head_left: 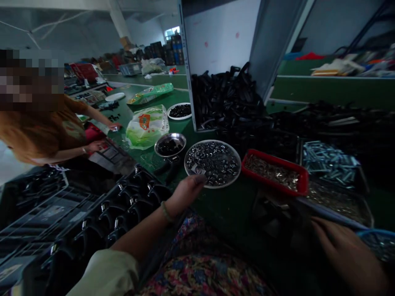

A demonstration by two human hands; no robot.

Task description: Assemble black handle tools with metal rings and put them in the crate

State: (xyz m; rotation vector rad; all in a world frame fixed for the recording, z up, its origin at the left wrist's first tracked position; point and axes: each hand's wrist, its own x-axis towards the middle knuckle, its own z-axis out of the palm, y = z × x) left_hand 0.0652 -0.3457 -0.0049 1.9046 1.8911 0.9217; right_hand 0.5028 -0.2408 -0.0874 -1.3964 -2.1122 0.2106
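My left hand (188, 191) is at the near rim of a round plate (186, 164) filled with small shiny metal pieces (212, 158). Its thumb and fingers are pinched together, and whatever lies between them is too small to make out. Low on the right, my right hand (348, 250) is in shadow and blurred, its fingers curled against a dark black part (293, 216) whose shape is hard to read. Just beyond that part stands a red tray (305, 183) of small metal pins. A black-handled tool (169, 166) lies left of the plate.
On my left, a crate holds rows of black parts with metal tips (115, 224). A tipped bin (187, 65) spills black pieces ahead. Bluish metal pins (330, 162) fill a tray at right. A steel bowl (157, 152) and plastic bag (148, 125) stand near a co-worker (40, 135).
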